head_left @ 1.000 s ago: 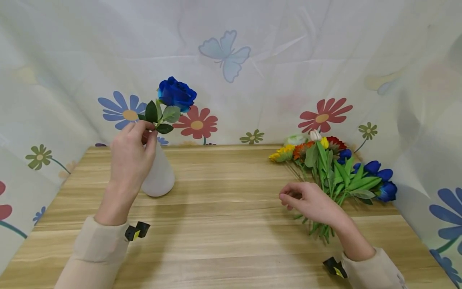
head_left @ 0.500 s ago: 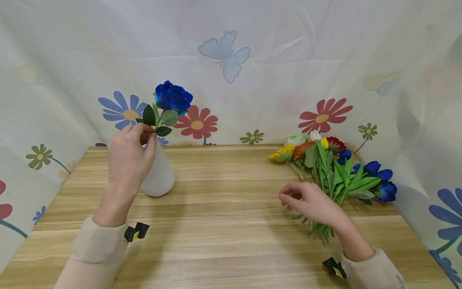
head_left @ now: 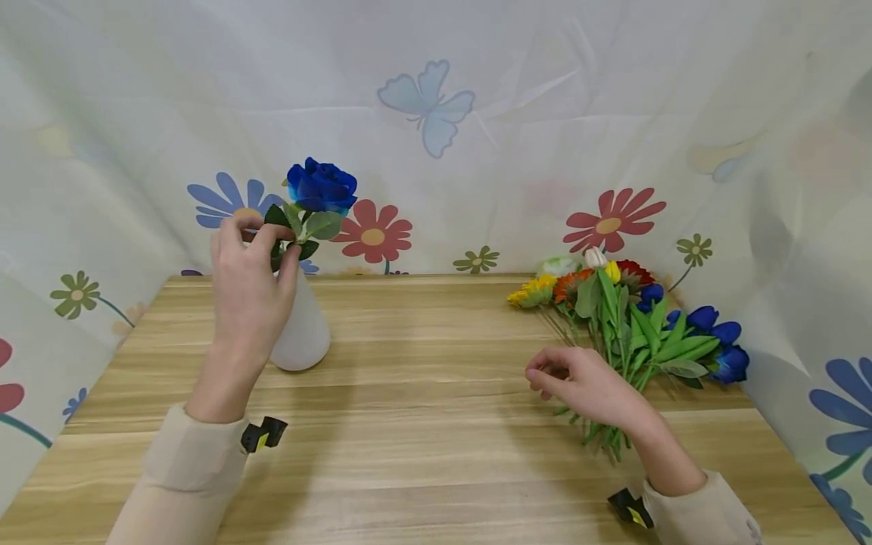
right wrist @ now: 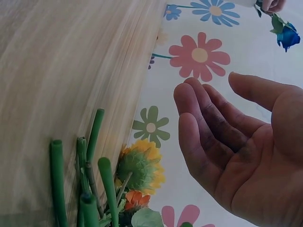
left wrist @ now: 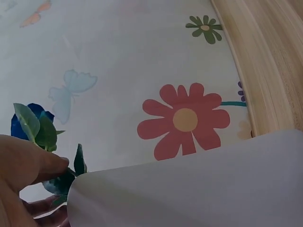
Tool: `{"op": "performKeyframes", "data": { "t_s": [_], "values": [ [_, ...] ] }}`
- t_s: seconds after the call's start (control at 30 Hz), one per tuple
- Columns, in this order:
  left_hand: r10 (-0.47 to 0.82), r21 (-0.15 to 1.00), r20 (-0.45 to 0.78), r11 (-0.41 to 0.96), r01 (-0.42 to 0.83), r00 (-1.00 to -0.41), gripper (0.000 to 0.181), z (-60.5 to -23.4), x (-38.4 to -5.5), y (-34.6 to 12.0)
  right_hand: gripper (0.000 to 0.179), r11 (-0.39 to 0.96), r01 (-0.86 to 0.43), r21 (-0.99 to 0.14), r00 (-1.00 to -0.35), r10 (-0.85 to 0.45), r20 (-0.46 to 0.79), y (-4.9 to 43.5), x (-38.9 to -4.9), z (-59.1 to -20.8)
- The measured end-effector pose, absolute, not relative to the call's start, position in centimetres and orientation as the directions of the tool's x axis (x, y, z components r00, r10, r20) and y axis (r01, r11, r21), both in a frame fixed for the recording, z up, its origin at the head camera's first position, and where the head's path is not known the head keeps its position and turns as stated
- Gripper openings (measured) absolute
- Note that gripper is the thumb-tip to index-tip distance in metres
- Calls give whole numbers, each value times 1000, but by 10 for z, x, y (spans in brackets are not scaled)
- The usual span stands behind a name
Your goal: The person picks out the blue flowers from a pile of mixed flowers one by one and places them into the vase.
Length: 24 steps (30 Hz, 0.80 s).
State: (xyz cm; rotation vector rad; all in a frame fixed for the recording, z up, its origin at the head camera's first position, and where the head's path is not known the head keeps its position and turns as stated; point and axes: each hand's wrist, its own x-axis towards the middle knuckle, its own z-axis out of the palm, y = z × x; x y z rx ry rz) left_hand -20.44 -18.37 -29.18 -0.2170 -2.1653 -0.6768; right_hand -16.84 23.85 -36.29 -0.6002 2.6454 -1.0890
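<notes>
My left hand [head_left: 247,284] pinches a blue rose [head_left: 322,186] by its stem, just below the bloom among the green leaves [head_left: 323,225]. The rose stands above a white tapered vase [head_left: 301,333]; my fingers hide the vase's mouth. Seen from the left wrist, thumb and fingers close around the leafy stem right at the rim of the vase [left wrist: 189,194]. My right hand [head_left: 589,386] hovers over the cut ends of a flower bunch, fingers loosely curled. In the right wrist view its palm [right wrist: 255,165] holds nothing.
On the right of the wooden table [head_left: 422,454] lies a bunch of artificial flowers: a yellow flower [head_left: 534,291], orange and red ones, tulips and another blue rose [head_left: 732,362]. Their green stems [head_left: 606,435] point toward me. A flower-printed cloth [head_left: 477,174] backs the table.
The blue rose has sunk lower and shifted slightly left over the vase. My left fingers have re-formed higher around the leaves. The right hand stays almost still.
</notes>
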Motion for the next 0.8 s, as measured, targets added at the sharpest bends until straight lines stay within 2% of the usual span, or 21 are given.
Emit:
{"op": "performKeyframes", "data": {
  "t_s": [0.4, 0.8],
  "values": [
    [-146, 439, 699, 861, 258, -700, 15, -293, -200, -186, 25, 640, -286, -713, -891, -452, -47, 239, -169, -364],
    [-154, 438, 662, 873, 213, -734, 18, -296, -199, -190, 27, 636, -276, -721, -891, -450, -56, 239, -169, -365]
  ]
}}
